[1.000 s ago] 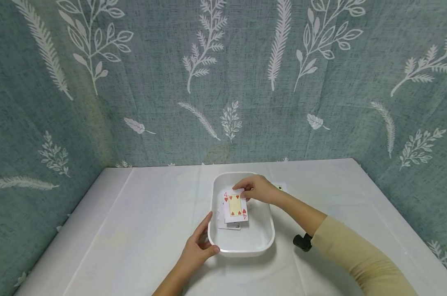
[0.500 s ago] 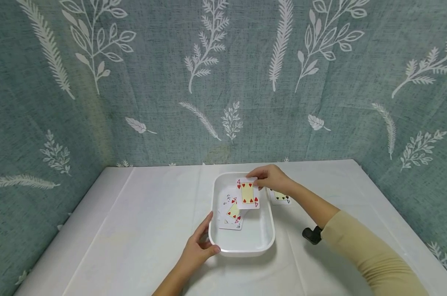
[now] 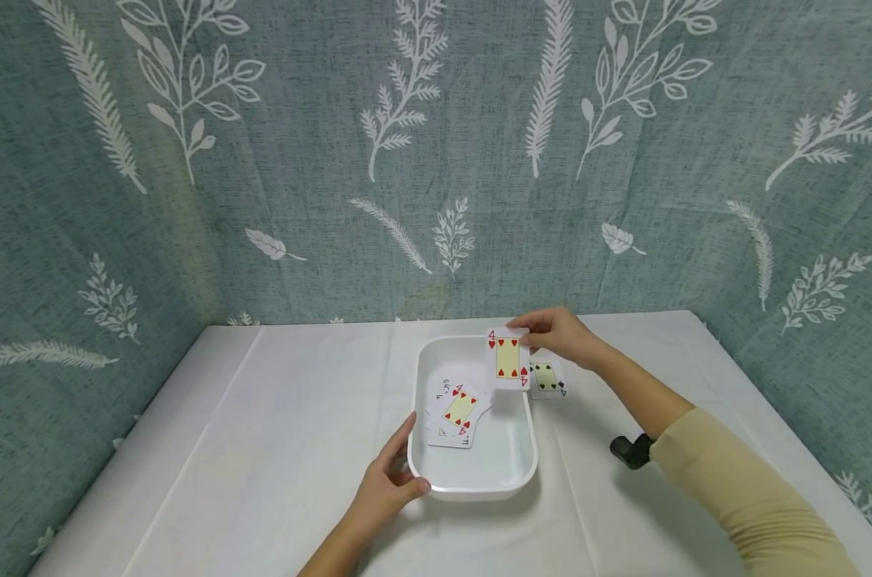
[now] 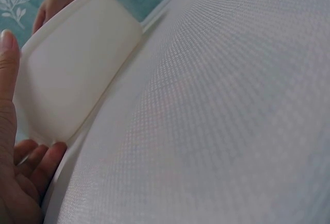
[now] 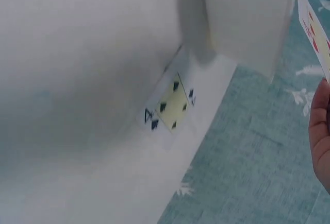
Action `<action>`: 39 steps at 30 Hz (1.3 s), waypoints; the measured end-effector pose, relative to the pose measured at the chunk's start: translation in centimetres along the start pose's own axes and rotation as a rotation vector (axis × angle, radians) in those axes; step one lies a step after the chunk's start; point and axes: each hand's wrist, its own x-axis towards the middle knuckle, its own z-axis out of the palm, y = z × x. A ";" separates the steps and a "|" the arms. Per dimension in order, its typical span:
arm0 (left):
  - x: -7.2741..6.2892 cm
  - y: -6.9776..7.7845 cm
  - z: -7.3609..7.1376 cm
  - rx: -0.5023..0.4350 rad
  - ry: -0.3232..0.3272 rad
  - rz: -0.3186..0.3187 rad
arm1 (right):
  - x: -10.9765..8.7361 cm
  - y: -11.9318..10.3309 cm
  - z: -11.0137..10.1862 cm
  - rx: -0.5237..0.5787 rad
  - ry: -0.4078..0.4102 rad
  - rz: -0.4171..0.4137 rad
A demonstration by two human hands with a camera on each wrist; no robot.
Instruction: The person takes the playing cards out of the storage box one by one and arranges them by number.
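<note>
My right hand pinches a four of hearts playing card by its upper right corner, face toward me, above the right rim of a white plastic tub. In the right wrist view, that card is edge-on at the right. Beside the tub on the table lies a four of spades card. Several overlapping cards lie inside the tub, the top one with red pips. My left hand grips the tub's near left corner. Its thumb and curled fingertips touch the tub in the left wrist view.
A white cloth covers the table. Green leaf-patterned fabric stands behind it and along both sides. A black device sits at the right wrist.
My right hand has carried the four of hearts up and rightward from over the cards in the tub to its right rim, uncovering those cards and the spades card. The left hand stays put.
</note>
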 end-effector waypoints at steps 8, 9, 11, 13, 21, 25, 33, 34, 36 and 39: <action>-0.1 0.1 0.0 0.008 0.008 -0.017 | -0.7 0.6 -1.9 -0.031 0.020 0.017; -0.1 0.1 0.0 0.009 0.009 -0.019 | -0.8 0.8 -2.1 -0.036 0.021 0.021; -0.1 0.1 0.0 0.011 0.011 -0.023 | -1.1 1.0 -2.6 -0.044 0.027 0.034; -0.2 0.1 0.0 0.013 0.012 -0.025 | -1.4 1.2 -3.1 -0.055 0.032 0.046; -0.2 0.2 0.0 0.004 0.004 -0.023 | -2.7 2.3 -4.7 -0.099 0.054 0.074; -0.2 0.1 0.0 0.000 0.000 -0.017 | -3.0 3.0 -5.1 -0.114 0.050 0.084; -0.2 0.1 0.0 0.008 -0.005 -0.008 | -3.4 4.5 -5.6 -0.151 0.046 0.095; -0.2 0.0 0.0 0.008 -0.007 -0.004 | -3.4 4.7 -5.7 -0.155 0.045 0.100; -0.2 0.0 0.0 -0.003 -0.017 -0.001 | -3.6 5.1 -5.9 -0.160 0.041 0.113; -0.2 0.0 0.0 -0.011 -0.025 0.004 | -3.8 5.7 -6.2 -0.169 0.029 0.121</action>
